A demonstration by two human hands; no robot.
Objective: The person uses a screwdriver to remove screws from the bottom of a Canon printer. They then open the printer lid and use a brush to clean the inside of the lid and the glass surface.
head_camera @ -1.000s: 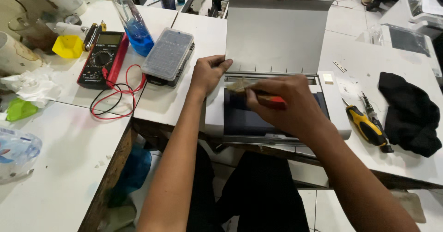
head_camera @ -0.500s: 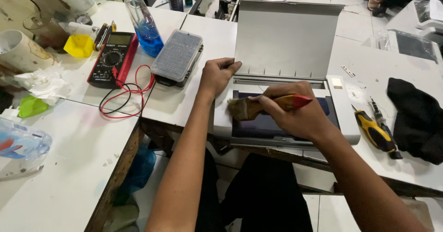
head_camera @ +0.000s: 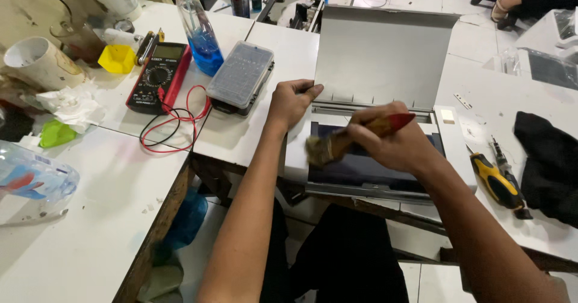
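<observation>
A: How are the hands placed?

B: The right hand [head_camera: 394,143] is closed around a paintbrush [head_camera: 349,139], fingers wrapped on the wooden handle, whose red end sticks out toward the upper right. The bristles point left and down and sit on the dark inner panel of a white printer [head_camera: 451,152]. The forearm comes in from the lower right.

A: And the left?

B: The left hand [head_camera: 291,103] rests on the printer's left rear corner, fingers curled loosely, fingertips by the foot of the raised grey lid [head_camera: 385,56]. It presses rather than grips; it holds nothing. The arm reaches straight up from below.

A: Where is the printer?

B: At the near edge of the white table [head_camera: 241,134], lid open and upright behind both hands.

A: Any containers?

B: A clear plastic compartment box [head_camera: 241,74] lies shut just left of the left hand; I cannot tell what is inside. Behind it stands a bottle [head_camera: 198,35] with blue liquid in its lower part. A small yellow cup [head_camera: 117,58] sits further left.

A: What else is around?

B: A red-edged multimeter [head_camera: 158,74] with red and black leads looping across the table, crumpled tissue [head_camera: 72,104], a yellow-handled screwdriver [head_camera: 497,182] right of the printer, and a black cloth [head_camera: 551,158] beyond it. Nothing lies between the brush and the panel.
</observation>
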